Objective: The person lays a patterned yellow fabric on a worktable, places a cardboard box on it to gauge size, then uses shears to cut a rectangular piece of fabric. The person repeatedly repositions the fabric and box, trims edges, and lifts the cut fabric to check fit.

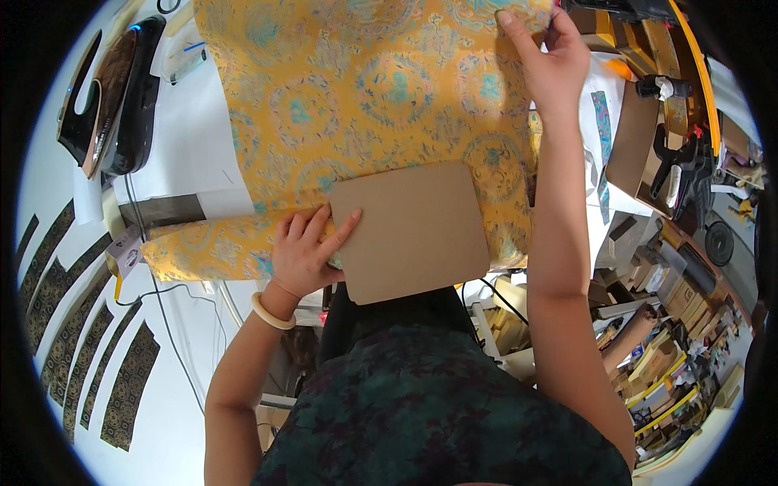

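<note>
A sheet of yellow patterned brocade fabric (397, 89) spreads over the table, its medallions worked in blue and pink. On its near part lies a brown cardboard panel (413, 235) with rounded corners, slightly turned and reaching past the table's front edge. My left hand (306, 247) rests with fingers spread at the panel's left edge, a fingertip on the board and the other fingers on the fabric. Far off at the upper right, my right hand (559, 65) has its thumb on top of the fabric near its edge, with the other fingers curled at that edge.
A black iron (101, 97) stands at the far left, near a cable. Dark patterned strips (130, 389) lie at the left. Black clamps (689, 170) are at the right, above shelves of boxes and wood pieces (656, 356). A small box (126, 253) sits beside the fabric's left end.
</note>
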A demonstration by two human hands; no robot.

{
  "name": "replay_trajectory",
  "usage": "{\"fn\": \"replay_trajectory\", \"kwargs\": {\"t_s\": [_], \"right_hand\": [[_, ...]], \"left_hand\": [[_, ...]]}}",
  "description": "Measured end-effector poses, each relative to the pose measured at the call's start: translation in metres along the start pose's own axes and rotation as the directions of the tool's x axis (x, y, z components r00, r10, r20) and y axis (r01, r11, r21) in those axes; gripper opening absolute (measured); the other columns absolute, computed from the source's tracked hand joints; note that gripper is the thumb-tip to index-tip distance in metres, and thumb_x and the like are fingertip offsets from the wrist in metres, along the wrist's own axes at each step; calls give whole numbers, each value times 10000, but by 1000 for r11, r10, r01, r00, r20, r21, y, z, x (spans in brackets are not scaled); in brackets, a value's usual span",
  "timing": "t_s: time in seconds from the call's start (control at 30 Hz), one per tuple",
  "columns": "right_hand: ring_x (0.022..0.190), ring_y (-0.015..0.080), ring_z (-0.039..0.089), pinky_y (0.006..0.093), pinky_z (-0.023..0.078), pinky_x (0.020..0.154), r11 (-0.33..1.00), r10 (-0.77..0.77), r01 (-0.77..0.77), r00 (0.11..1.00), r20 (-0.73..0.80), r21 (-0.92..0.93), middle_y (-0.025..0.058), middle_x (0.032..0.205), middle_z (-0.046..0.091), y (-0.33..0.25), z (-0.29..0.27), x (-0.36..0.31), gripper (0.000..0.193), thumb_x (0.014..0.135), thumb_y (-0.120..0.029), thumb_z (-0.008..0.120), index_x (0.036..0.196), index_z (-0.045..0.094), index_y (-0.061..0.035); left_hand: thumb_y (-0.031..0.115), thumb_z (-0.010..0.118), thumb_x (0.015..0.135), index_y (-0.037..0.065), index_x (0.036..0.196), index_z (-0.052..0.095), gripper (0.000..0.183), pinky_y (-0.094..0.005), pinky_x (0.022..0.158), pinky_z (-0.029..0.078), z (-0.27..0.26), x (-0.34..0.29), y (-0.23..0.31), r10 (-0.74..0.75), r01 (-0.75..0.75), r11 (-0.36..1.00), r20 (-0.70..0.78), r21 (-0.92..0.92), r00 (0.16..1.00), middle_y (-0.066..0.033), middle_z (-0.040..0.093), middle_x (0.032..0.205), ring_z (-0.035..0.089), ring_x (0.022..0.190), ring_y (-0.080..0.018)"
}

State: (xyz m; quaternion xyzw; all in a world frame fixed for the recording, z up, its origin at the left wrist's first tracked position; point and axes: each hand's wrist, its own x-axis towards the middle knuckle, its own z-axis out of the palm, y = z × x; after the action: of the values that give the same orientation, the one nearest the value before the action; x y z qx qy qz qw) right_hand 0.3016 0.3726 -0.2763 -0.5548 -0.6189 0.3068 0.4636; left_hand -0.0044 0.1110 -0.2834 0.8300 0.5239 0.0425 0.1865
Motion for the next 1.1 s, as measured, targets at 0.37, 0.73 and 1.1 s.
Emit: {"fn": "replay_trajectory", "kwargs": {"t_s": [0.37,0.73,1.1], "right_hand": [[1026,321,607,426,509,894,903,228,22,823,521,-430,140,1052,625,-23,25,-118,355,866,-87,671,1219,677,-115],[1042,277,528,469,432,894,837,129,201,832,540,-509,76,1059,528,-7,36,-155,496,885,-159,667,1372,578,-189],[1052,284,498,473,394,858,837,121,199,842,527,-510,87,1080,513,3,39,-162,499,867,-191,663,1356,563,-190]], "left_hand": [[468,841,582,296,1428,603,895,-437,920,400,2,0,-1,-14,14,1000,17,-24,1000,-102,612,1220,572,1087,-286],[503,832,593,313,1426,600,885,-428,949,424,3,4,-1,-13,13,1000,34,-5,999,-102,615,1236,585,1096,-273],[492,818,621,286,1416,610,847,-449,956,409,3,6,2,-14,14,1000,37,3,999,-117,616,1218,573,1053,-300]]}}
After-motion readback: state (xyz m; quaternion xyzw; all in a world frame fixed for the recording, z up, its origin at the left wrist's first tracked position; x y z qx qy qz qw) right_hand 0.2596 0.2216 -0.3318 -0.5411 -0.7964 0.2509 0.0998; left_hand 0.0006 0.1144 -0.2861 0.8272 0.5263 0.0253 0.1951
